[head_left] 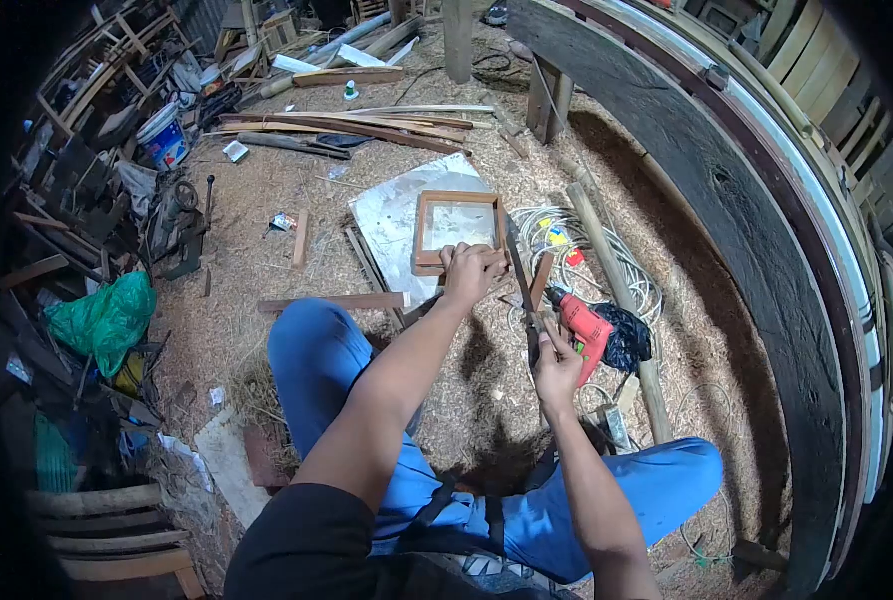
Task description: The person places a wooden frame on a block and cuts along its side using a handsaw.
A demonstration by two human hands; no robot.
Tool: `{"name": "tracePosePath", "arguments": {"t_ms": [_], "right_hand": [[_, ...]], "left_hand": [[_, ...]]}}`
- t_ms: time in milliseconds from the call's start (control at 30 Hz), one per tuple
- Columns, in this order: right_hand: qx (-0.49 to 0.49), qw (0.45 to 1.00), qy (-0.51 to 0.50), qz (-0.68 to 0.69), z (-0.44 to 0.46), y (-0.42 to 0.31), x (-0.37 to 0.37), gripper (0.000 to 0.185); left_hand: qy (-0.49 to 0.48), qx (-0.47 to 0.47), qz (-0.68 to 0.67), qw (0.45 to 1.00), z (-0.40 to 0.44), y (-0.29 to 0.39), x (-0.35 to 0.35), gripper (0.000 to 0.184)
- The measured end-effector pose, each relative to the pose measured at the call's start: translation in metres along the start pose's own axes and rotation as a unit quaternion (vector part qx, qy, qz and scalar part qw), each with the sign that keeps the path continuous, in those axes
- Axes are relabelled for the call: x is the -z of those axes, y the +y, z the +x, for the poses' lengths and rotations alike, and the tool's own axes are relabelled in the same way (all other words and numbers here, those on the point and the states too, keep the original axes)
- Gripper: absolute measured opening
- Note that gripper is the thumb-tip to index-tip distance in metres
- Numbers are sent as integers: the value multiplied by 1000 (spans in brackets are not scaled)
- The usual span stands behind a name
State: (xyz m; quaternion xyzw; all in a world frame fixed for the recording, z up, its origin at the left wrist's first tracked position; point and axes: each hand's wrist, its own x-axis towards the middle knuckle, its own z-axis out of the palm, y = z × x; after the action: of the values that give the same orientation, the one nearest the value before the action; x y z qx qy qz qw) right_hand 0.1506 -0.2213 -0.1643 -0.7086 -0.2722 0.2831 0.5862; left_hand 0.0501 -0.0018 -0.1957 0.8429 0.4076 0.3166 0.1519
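My left hand (469, 272) grips the near rail of a small rectangular wooden frame (461, 197), its fingers closed over the wood close to the right corner. The frame lies on a pale, worn board (386, 220) on the ground. In my right hand (556, 372) is a long, narrow, dark tool (519, 270), like a file or rasp, held at its near end. Its blade points away from me along the frame's right side; whether it touches the wood I cannot tell. A red power drill (587, 328) lies just right of that hand.
Coiled pale cable (626, 265) and a black plastic bag (626, 340) lie right of the frame. A wooden strip (336, 302) is by my left knee. A thick dark beam (706, 170) curves along the right. Long timber strips (366, 125) lie ahead on shavings; clutter lines the left.
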Motion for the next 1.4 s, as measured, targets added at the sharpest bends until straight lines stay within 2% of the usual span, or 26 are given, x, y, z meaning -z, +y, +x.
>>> {"name": "tracePosePath", "arguments": {"t_ms": [133, 233, 300, 467, 533, 600, 667, 700, 733, 800, 867, 933, 1100, 1167, 1400], "right_hand": [[10, 1000, 1, 4, -1, 4, -2, 32], [-17, 1000, -3, 19, -7, -2, -5, 34], [76, 996, -6, -55, -18, -19, -8, 36], [96, 992, -43, -69, -20, -14, -14, 37], [49, 995, -45, -72, -22, -21, -13, 37], [83, 992, -24, -91, -20, -11, -12, 38], [29, 996, -45, -64, -20, -15, -12, 39], [38, 996, -40, -68, -20, -11, -14, 39], [37, 996, -37, -66, -21, -13, -16, 39], [37, 996, -24, -82, -27, -17, -19, 38], [55, 995, -19, -81, -25, -10, -20, 38], [-27, 998, -47, -31, -22, -7, -16, 37], [-23, 998, -39, -34, -19, 4, -8, 38], [-31, 997, -41, -57, -18, 5, -7, 37], [-51, 998, -35, -24, -17, 6, -5, 36]], "left_hand": [[-2, 6, -7, 1000, 1, 2, 2, 19], [-2, 9, -12, 1000, 0, 3, 2, 18], [-1, 10, -15, 1000, 1, 3, 1, 18], [1, 20, -5, 1000, 1, -1, -4, 16], [11, 19, -5, 1000, 2, 0, -5, 16], [21, 17, -5, 1000, 7, 2, -6, 19], [-20, 119, 50, 991, 19, 9, 1, 30], [-30, 166, 8, 986, 25, 14, 3, 44], [-33, 163, 9, 986, 32, 16, 2, 44], [-81, 259, 103, 957, 50, 17, 1, 52], [-114, 279, 106, 948, 64, 13, 4, 54], [-142, 323, 113, 929, 72, 11, 8, 55], [-186, 316, 132, 921, 74, 15, 3, 57], [-226, 256, 150, 928, 75, 12, -1, 54], [-237, 296, 152, 913, 83, 17, 3, 45]]}}
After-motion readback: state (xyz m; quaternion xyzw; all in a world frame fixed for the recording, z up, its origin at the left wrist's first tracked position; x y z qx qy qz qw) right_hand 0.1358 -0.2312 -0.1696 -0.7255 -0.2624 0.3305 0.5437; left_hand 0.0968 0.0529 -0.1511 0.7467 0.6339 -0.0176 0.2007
